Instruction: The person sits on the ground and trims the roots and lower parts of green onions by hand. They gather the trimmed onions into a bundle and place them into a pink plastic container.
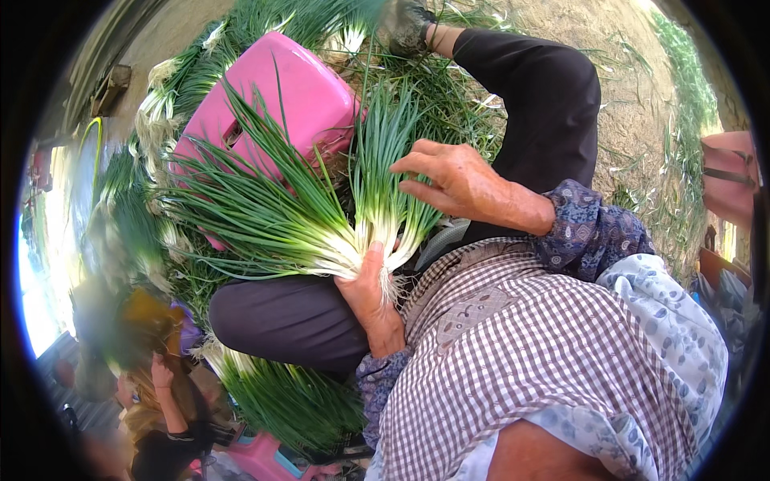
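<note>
My left hand point(373, 294) is closed around the white lower stems of a fanned-out bunch of green onions point(328, 225), whose roots hang out beside the wrist. The green tops spread away over a pink plastic stool point(271, 96) and over loose leaves on the ground. My right hand point(454, 180) hovers over the right part of the bunch, its fingers bent and apart, with nothing seen between them. Whether its fingertips touch the leaves I cannot tell.
More green onions point(289, 391) lie by my left knee, and further bunches point(165, 99) line the left and far side. Loose leaves point(475, 114) litter the ground near my foot. Another person's forearm point(171, 409) shows at the lower left, near a second pink stool point(264, 457).
</note>
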{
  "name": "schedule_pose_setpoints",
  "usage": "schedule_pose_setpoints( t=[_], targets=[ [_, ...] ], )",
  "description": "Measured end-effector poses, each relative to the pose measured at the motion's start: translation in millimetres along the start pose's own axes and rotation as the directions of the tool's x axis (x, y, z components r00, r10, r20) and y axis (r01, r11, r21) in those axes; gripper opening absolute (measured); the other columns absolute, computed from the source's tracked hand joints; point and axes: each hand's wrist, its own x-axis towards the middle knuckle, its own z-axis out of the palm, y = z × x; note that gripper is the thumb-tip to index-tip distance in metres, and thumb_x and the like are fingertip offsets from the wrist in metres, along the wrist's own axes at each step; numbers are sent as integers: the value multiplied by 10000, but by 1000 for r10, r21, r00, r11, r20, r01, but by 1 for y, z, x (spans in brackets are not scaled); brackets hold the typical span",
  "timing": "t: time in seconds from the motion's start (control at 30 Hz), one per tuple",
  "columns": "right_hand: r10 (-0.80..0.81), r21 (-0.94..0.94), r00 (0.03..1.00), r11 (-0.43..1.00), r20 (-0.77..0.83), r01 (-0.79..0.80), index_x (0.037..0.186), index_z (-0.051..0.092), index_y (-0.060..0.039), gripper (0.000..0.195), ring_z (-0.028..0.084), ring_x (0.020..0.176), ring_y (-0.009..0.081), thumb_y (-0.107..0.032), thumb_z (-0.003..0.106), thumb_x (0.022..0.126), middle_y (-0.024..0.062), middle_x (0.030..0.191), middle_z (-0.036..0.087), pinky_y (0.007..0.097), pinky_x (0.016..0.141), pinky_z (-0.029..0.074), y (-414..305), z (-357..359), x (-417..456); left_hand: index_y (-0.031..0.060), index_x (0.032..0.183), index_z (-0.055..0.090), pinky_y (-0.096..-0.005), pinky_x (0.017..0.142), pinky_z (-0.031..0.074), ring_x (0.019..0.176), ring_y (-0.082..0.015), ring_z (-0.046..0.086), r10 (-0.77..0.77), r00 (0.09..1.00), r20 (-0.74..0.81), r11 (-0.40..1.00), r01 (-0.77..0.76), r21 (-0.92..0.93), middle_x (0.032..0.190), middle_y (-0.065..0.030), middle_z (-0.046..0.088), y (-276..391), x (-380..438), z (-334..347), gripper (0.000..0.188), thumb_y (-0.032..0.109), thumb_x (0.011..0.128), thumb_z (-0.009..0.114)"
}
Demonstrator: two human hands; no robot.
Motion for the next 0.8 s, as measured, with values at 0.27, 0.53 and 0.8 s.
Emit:
schedule_pose_setpoints(
  t=[0.27, 0.53, 0.8],
  targets=[
    [194, 649, 952, 698, 237, -304, 763, 634, -12, 202, 513, 558, 83, -191, 709, 819, 35, 584, 565, 293, 525, 424, -25, 39, 32, 18, 1111, 565, -211, 427, 410, 614, -122, 621, 48, 995, -85, 998, -51, -42, 910, -87, 660, -2, -1, 7, 324, 26, 803, 668],
    [400, 903, 880, 224, 257, -366, 814, 622, -73, 120, 401, 469, -1, -148, 656, 901, -40, 638, 565, 183, 413, 296, -3, 19, -22, 19, 1036, 532, -317, 677, 550, 808, -239, 667, 117, 978, 173, 988, -96, -122, 1039, -170, 623, -18, 6, 2, 301, -73, 777, 656],
    [512, 992, 859, -98, -18, 79, 839, 548, -79, 137, 368, 538, 3, -134, 566, 963, -16, 725, 511, 152, 459, 315, 45, -56, 19, 1, 1158, 488, -197, 421, 420, 684, -184, 672, 200, 974, 104, 978, -193, -75, 924, -216, 671, 5, -7, -4, 342, 35, 843, 616]
  ],
)
